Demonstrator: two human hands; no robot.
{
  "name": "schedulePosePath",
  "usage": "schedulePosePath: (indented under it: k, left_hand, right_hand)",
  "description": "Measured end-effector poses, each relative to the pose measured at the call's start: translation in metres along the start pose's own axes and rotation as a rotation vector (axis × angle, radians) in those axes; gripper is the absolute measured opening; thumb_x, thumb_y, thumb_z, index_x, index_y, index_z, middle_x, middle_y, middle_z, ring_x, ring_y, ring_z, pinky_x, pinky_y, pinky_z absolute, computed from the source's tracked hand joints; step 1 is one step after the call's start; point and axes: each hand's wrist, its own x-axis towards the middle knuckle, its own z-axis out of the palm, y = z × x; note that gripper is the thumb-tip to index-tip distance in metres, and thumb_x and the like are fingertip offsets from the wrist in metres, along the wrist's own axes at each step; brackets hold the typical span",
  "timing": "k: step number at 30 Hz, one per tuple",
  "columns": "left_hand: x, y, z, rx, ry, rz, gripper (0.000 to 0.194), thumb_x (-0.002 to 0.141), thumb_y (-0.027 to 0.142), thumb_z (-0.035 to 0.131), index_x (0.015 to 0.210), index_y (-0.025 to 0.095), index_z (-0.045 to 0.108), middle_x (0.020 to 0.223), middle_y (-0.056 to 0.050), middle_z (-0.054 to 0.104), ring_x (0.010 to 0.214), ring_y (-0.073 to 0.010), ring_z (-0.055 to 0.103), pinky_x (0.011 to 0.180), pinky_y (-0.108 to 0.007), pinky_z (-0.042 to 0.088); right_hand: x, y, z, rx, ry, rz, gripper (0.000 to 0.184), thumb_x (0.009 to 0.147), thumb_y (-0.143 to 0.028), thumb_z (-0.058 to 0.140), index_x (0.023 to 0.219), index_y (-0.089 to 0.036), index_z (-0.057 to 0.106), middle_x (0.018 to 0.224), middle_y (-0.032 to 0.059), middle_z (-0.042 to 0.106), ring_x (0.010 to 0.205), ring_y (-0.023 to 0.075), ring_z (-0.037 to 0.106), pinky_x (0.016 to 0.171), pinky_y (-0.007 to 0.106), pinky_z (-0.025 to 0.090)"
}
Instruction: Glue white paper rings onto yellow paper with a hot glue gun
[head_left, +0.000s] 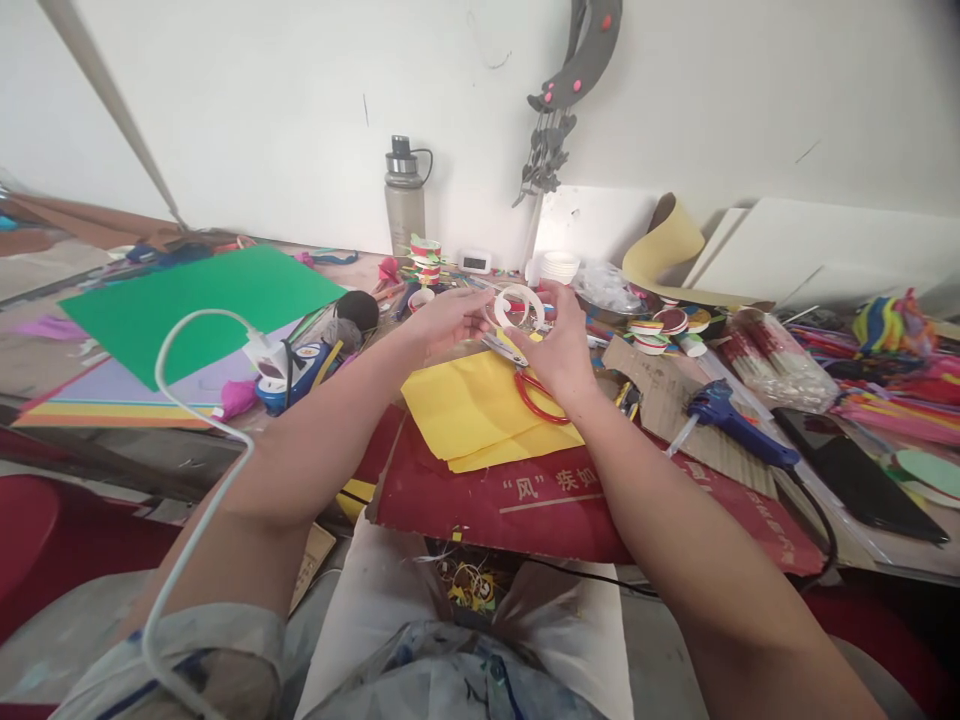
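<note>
A pale ring-shaped roll of tape [533, 298] is held up over the table, its hole facing me. My right hand [561, 345] grips its right side between thumb and fingers. From the left, my left hand [455, 322] closes its fingertips on the ring's left edge; the exact contact is small and blurred. Below the hands lie yellow paper sheets [465, 410], on a dark red board [480, 500] with printed characters. Red-handled scissors [541, 400] rest on the paper, partly hidden behind my right hand.
Green paper [202, 300] and a blue device [296, 378] with a white cable lie left. A bottle [405, 200] stands against the wall. Paper cups [559, 266] are behind my right hand. A blue glue gun [724, 425] lies on cardboard [660, 395], near a black phone [855, 470].
</note>
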Motion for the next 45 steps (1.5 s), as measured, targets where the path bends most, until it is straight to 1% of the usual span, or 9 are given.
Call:
schedulePosePath:
  k: [4, 8, 13, 19, 26, 31, 35, 40, 45]
  left_hand:
    - [-0.002, -0.002, 0.004, 0.053, -0.139, -0.013, 0.039, 0.098, 0.050, 0.081, 0.091, 0.012, 0.076, 0.078, -0.007, 0.072, 0.063, -0.0115, 0.065, 0.060, -0.023, 0.053]
    - [-0.005, -0.002, 0.007, 0.190, -0.153, 0.054, 0.024, 0.088, 0.028, 0.092, 0.086, 0.013, 0.073, 0.071, -0.001, 0.065, 0.058, -0.0082, 0.058, 0.056, -0.021, 0.045]
    - [0.001, 0.000, -0.003, 0.224, -0.018, 0.038, 0.016, 0.088, 0.017, 0.086, 0.081, 0.013, 0.072, 0.066, 0.000, 0.064, 0.052, -0.0074, 0.056, 0.052, -0.021, 0.042]
    - [0.015, 0.013, -0.041, 0.136, 0.269, 0.019, 0.019, 0.085, 0.012, 0.082, 0.076, 0.013, 0.066, 0.063, -0.002, 0.065, 0.048, -0.0077, 0.054, 0.048, -0.019, 0.043]
    - [0.019, 0.020, -0.069, 0.331, 0.493, 0.013, 0.024, 0.100, 0.015, 0.067, 0.077, 0.014, 0.063, 0.060, 0.000, 0.061, 0.051, -0.0090, 0.052, 0.053, -0.021, 0.042]
    - [0.021, 0.018, -0.079, 0.402, 0.595, 0.039, 0.021, 0.098, 0.015, 0.069, 0.079, 0.017, 0.061, 0.053, 0.003, 0.057, 0.047, -0.0095, 0.048, 0.051, -0.020, 0.036]
    - [0.018, 0.017, -0.083, 0.354, 0.613, 0.061, 0.021, 0.095, 0.013, 0.069, 0.077, 0.017, 0.060, 0.054, 0.003, 0.056, 0.047, -0.0086, 0.048, 0.050, -0.018, 0.038]
    - [0.016, 0.014, -0.085, 0.274, 0.614, 0.073, 0.022, 0.098, 0.009, 0.063, 0.077, 0.016, 0.060, 0.056, 0.004, 0.056, 0.046, -0.0072, 0.048, 0.046, -0.016, 0.036]
    - [0.016, 0.011, -0.079, 0.224, 0.475, 0.011, 0.020, 0.098, 0.011, 0.063, 0.078, 0.013, 0.065, 0.060, 0.002, 0.060, 0.045, -0.0052, 0.046, 0.046, -0.016, 0.037]
  right_hand:
    - [-0.001, -0.003, 0.001, -0.026, 0.003, -0.017, 0.071, 0.083, -0.032, 0.085, 0.147, -0.025, 0.053, 0.145, 0.0161, 0.064, 0.136, 0.0370, 0.059, 0.116, 0.062, 0.045]
    - [-0.002, -0.003, 0.003, -0.026, -0.024, -0.015, 0.076, 0.083, -0.032, 0.085, 0.150, -0.026, 0.050, 0.147, 0.0161, 0.063, 0.138, 0.0377, 0.058, 0.119, 0.064, 0.042]
    - [-0.001, -0.002, 0.002, -0.036, -0.073, -0.021, 0.078, 0.084, -0.039, 0.085, 0.152, -0.026, 0.048, 0.153, 0.0165, 0.061, 0.141, 0.0392, 0.054, 0.122, 0.067, 0.037]
    - [0.006, -0.007, -0.007, -0.143, -0.099, 0.072, 0.057, 0.090, -0.038, 0.077, 0.142, -0.021, 0.058, 0.138, 0.0174, 0.070, 0.131, 0.0382, 0.062, 0.116, 0.063, 0.044]
    - [0.014, -0.025, -0.043, -0.561, -0.691, 0.359, 0.041, 0.098, -0.041, 0.071, 0.130, -0.015, 0.074, 0.125, 0.0187, 0.078, 0.116, 0.0360, 0.073, 0.096, 0.045, 0.054]
    - [0.015, -0.031, -0.061, -0.613, -1.011, 0.285, 0.047, 0.093, -0.037, 0.076, 0.137, -0.020, 0.073, 0.131, 0.0152, 0.077, 0.117, 0.0337, 0.073, 0.093, 0.039, 0.053]
    - [0.009, -0.038, -0.055, -0.728, -0.957, 0.239, 0.049, 0.092, -0.034, 0.075, 0.138, -0.018, 0.071, 0.140, 0.0216, 0.072, 0.127, 0.0395, 0.068, 0.096, 0.044, 0.052]
    - [0.001, -0.038, -0.046, -0.737, -0.896, 0.348, 0.051, 0.092, -0.028, 0.077, 0.142, -0.018, 0.069, 0.134, 0.0245, 0.074, 0.121, 0.0415, 0.071, 0.093, 0.046, 0.053]
    - [0.005, -0.033, -0.049, -0.681, -0.813, 0.369, 0.060, 0.087, -0.029, 0.080, 0.144, -0.017, 0.066, 0.133, 0.0227, 0.075, 0.120, 0.0401, 0.072, 0.094, 0.044, 0.053]
